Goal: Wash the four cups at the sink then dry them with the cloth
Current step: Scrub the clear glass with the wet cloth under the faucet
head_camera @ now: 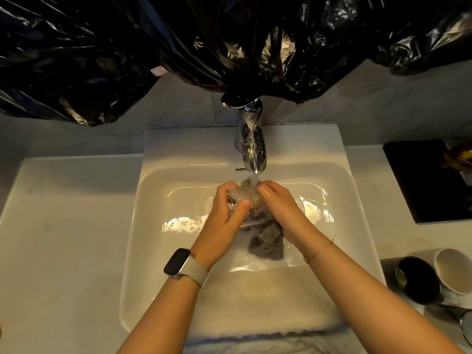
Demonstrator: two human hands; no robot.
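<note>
Over the white sink (153,190), my left hand (224,218) grips a clear glass cup (244,199) under the running tap (251,149). Water splashes on the cup's top. My right hand (279,208) curls over the cup's other side and holds a wet grey cloth (268,241), which hangs down into the basin. On the counter at the right stand a black cup (416,279) and a white cup (454,272). A glass rim (467,328) shows at the frame's right edge.
Black plastic sheeting (229,47) hangs over the wall behind the tap. A black tray (429,180) lies on the right counter. A pale fuzzy cloth (255,315) drapes over the sink's front rim. White counter (63,238) extends to the left.
</note>
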